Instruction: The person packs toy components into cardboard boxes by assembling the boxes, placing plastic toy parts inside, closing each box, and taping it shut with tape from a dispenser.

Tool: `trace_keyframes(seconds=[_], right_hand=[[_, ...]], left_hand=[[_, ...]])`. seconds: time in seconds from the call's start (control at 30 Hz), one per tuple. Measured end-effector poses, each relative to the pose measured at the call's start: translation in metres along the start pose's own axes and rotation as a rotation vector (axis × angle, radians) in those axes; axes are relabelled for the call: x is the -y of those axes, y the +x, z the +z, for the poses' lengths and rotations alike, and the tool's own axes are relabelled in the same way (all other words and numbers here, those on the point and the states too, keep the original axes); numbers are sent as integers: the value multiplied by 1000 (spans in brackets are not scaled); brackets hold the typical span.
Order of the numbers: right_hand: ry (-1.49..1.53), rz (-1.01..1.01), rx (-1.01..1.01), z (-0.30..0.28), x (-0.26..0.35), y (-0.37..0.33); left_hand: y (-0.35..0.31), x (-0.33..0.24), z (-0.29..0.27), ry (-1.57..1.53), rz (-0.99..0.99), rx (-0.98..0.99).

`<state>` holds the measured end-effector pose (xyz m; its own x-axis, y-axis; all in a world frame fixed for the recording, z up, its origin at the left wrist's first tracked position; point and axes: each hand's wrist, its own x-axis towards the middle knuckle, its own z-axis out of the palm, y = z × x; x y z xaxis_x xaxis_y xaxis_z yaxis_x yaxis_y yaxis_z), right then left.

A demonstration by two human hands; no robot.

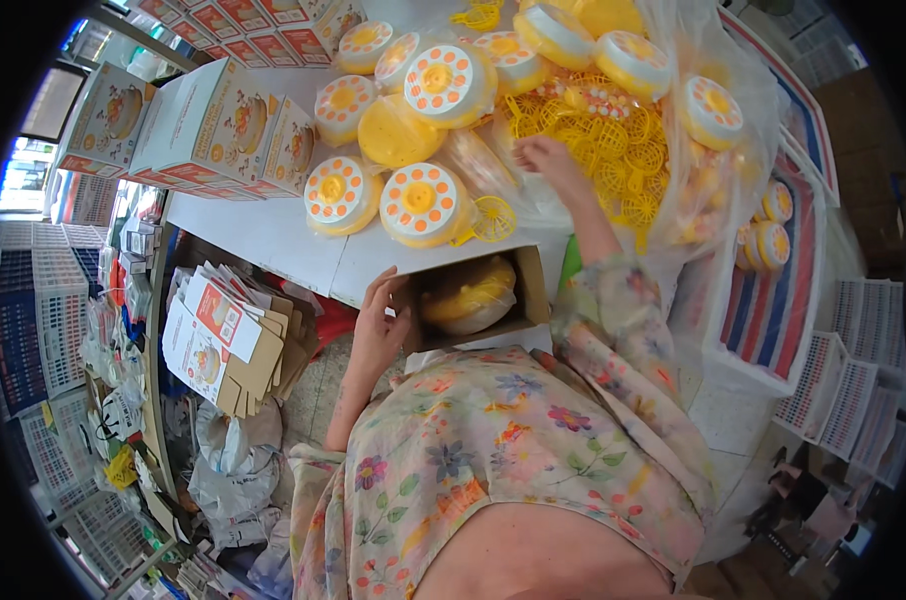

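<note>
My left hand [376, 318] grips the left side of an open cardboard box [535, 290] held against my front. Inside the box lies a round yellow-and-white toy [470, 297] in clear plastic. My right hand [553, 165] is stretched over the table with its fingers loosely bent and slightly apart; I see nothing held in it. Near its fingertips lies a clear plastic packet of pale and reddish pieces [480, 157]. Beside that hand spreads a heap of yellow plastic mesh scoops [628, 155]. One yellow scoop [494, 219] sits by a round toy with orange dots [423, 203].
Several more wrapped round toys [451, 85] cover the white table [273, 240]. Printed cartons [208, 125] stand at the far left. Flattened cartons [223, 340] are stacked below the table's left edge. A striped bag [773, 290] with more toys is at the right.
</note>
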<state>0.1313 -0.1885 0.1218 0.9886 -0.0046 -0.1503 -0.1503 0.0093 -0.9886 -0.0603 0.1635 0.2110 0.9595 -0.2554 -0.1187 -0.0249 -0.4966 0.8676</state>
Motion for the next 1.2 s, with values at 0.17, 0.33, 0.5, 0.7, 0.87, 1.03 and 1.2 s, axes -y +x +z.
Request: trace_keyframes(seconds=[0.17,0.33,0.5,0.7,0.87,1.03,1.2], right_hand=[[-620,-25,105,28,-93,79],[-948,136,102,46,-108,98],[-597,301,218,49,-101,93],[350,194,130,13,-99,65],[888,-30,228,-30,-33,-7],[708,-315,30,-39,59,-103],[127,-406,717,26,99,-183]], left_hand=[[5,-10,-1,-1,-68,23],[5,-3,6,14,-37,-52],[1,1,6,-13,-77,-40],[2,0,3,-3,-63,-16],[-2,0,6,12,-31,-66],[-11,-23,-1,416,266,-399],[-12,-103,6,-261,361,-91]])
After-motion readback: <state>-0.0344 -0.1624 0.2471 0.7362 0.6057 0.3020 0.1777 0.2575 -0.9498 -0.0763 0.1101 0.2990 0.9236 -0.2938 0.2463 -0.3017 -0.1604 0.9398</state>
